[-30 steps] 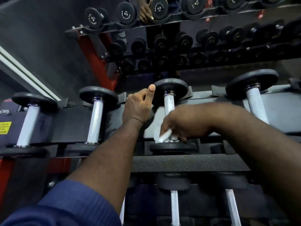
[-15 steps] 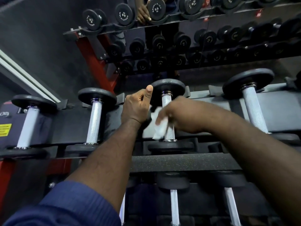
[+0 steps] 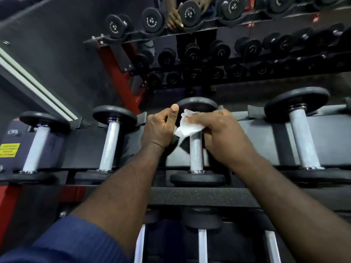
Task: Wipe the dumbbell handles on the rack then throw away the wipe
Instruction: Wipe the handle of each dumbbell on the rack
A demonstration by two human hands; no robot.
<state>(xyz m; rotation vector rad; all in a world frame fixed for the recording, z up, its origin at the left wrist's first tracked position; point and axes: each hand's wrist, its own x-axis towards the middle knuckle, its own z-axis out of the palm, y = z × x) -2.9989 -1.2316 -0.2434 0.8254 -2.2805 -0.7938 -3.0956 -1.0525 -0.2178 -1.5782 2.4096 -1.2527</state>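
Rack (image 3: 190, 195) runs under both forearms, loaded with dumbbells. Centre dumbbell (image 3: 197, 180) lies between the hands, its far plate just beyond the fingertips and its near plate back by the wrists. Another dumbbell (image 3: 110, 145) sits left of the left hand, and a bigger dumbbell (image 3: 303, 141) right of the right hand. Right hand (image 3: 222, 133) grips the white wipe (image 3: 185, 128), wrapped round the far end of the knurled handle (image 3: 196, 154). Left hand (image 3: 159, 128) is clenched in a fist, thumb up, nothing visible in it, touching the wipe's edge. Yellow label (image 3: 9, 149) is far left of the left hand.
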